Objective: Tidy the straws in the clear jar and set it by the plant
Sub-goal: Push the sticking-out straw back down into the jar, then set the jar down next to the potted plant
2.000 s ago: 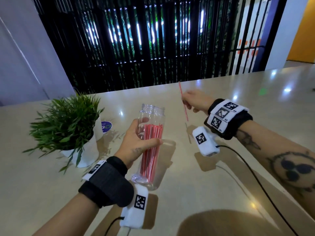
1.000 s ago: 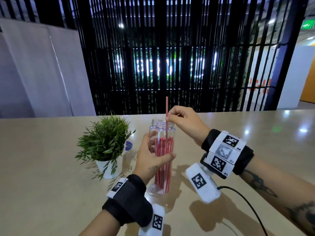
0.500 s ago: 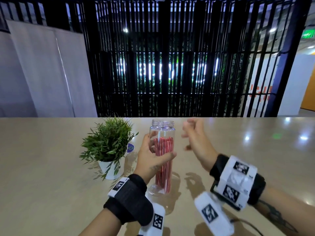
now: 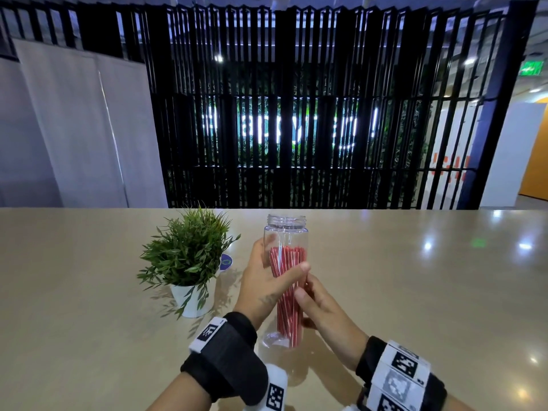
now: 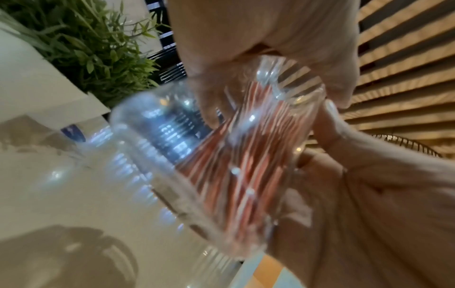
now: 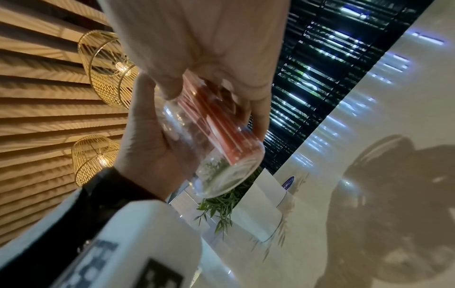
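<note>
The clear jar [image 4: 286,241] stands nearly upright at the frame's centre in the head view, long axis vertical, open mouth up and tipped slightly away, its base lifted just above the table [image 4: 415,292]. Red straws [image 4: 289,295] stand lengthwise inside, tops below the neck. The left hand [image 4: 264,287] wraps the jar's left side, thumb across the front. The right hand [image 4: 321,310] curls around the lower right side. The plant [image 4: 186,253] sits just left of the jar.
</note>
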Demonstrator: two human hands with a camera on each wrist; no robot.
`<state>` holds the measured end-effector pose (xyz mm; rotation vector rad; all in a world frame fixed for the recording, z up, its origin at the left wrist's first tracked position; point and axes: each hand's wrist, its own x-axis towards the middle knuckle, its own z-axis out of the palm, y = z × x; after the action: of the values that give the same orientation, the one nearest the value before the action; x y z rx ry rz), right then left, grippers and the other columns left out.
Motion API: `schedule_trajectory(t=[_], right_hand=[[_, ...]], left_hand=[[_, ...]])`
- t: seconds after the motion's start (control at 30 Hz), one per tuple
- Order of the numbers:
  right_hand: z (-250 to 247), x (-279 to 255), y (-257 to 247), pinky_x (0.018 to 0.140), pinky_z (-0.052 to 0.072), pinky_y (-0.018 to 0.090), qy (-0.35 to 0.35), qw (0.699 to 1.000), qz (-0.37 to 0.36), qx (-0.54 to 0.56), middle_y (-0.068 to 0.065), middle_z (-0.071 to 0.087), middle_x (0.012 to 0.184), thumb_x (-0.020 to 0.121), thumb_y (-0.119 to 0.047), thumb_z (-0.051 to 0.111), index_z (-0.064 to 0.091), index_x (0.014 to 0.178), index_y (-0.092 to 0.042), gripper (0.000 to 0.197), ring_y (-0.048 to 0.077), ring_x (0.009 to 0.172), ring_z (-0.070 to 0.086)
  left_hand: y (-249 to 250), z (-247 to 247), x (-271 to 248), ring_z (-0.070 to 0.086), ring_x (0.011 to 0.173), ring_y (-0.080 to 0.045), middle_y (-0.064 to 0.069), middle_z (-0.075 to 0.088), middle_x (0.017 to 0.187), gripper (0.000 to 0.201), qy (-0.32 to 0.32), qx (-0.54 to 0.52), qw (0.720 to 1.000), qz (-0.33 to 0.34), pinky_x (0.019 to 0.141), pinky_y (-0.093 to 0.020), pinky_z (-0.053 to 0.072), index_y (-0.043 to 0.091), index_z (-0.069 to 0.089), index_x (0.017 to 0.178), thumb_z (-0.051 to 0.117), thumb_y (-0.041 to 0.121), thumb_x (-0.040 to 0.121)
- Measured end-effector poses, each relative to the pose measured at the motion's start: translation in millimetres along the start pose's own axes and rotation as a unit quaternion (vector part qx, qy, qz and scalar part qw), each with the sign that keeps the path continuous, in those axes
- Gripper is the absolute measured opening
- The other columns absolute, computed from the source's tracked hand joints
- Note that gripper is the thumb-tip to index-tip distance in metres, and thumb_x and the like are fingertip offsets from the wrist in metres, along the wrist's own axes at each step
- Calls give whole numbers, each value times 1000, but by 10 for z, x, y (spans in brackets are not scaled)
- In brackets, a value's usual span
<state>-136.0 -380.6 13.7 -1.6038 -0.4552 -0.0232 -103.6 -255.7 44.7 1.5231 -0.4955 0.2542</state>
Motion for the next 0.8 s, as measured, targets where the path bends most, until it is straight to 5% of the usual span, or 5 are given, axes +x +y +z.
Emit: schedule_trajectory(t=[0.13,0.27,0.4,0.6,0.8], right_hand=[[9,120,18,87,52,25,71,997,-31,-11,4,55,117,85,-36,53,37,114,-35,33,14,106,59],[90,367,107,82,51,16,143,984,-56,-90,2,54,115,85,-18,59,41,109,-39,36,12,104,57],[138,700,160,97,48,39,165,967,-52,-186,9,51,123,74,-10,58,38,128,-24,60,21,112,52],[12,1112,115,91,45,35,89,976,-20,-199,5,47,111,83,-11,60,33,134,-16,58,23,105,51],[-25,1256,423,96,38,32,45,975,60,-209,13,36,142,85,0,53,22,140,-13,65,29,128,40]], left_hand=[[-40,-27,-40,52,92,-6,6,47,102,78,104,154,982,42,77,-17,43,29,38,116,69,65,55],[-76,-17,-37,45,98,-7,3,43,110,59,102,193,975,48,93,-29,44,23,43,120,60,55,74],[-72,-107,183,43,115,-14,-5,42,129,79,94,200,975,14,100,-29,37,11,34,134,68,44,71],[-248,-456,638,51,117,-22,-10,56,127,71,56,151,986,-37,103,-42,40,15,45,126,72,44,67],[-771,-593,694,50,119,-21,-4,58,123,76,-34,73,989,-121,107,-48,35,28,44,123,69,53,55]])
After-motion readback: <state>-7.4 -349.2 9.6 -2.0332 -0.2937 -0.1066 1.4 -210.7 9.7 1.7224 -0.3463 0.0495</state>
